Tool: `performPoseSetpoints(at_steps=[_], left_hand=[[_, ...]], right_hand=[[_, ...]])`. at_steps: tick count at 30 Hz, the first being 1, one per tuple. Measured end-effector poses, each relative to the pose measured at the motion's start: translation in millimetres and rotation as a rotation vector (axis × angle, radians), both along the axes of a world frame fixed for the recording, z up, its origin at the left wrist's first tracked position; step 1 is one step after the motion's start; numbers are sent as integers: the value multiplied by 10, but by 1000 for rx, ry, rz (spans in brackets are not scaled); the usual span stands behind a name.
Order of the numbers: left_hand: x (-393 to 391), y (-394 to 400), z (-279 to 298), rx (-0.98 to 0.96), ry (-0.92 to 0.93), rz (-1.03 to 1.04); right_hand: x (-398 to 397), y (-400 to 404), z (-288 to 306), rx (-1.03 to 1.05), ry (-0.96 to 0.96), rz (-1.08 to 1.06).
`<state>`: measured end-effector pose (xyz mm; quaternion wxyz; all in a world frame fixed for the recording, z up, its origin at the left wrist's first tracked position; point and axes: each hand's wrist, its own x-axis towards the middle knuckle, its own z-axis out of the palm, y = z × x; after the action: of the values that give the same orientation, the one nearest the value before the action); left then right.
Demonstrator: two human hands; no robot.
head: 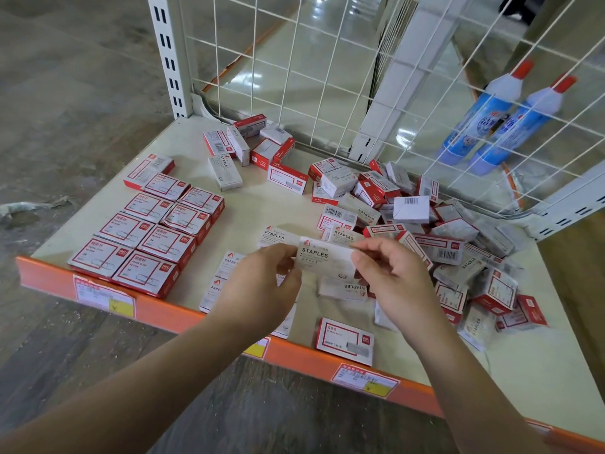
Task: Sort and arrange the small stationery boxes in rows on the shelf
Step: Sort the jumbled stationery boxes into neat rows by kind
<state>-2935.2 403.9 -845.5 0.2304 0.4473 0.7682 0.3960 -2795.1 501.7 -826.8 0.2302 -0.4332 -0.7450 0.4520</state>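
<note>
White staples box (324,257) was held above the shelf (248,204) near its front middle, left hand (262,286) pinched its left end, right hand (396,276) pinched its right end, red boxes (154,234) lay in rows at left, loose pile (435,231) at right

Head view, steeply down onto shelf (262,208)

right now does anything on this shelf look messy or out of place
Yes. The boxes at the right lie in a jumbled heap, tilted and overlapping, unlike the neat red rows at the left. A smaller loose cluster sits at the back.
</note>
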Motion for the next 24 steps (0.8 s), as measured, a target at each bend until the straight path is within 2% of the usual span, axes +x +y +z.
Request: performPoseSetpoints(at_steps=[6,11,19,24], left_hand=[[-15,5,-27,58,-93,67],[-44,4,-55,56,-148,108],[-15,-18,-92,43,-67,103],[42,-13,-91,33,-63,81]], right_hand=[[23,-24,-4,-48,19,45],[22,-61,-28,-29,-78,108],[51,-81,-57,158,-228,122],[104,-29,-88,204,-251,116]])
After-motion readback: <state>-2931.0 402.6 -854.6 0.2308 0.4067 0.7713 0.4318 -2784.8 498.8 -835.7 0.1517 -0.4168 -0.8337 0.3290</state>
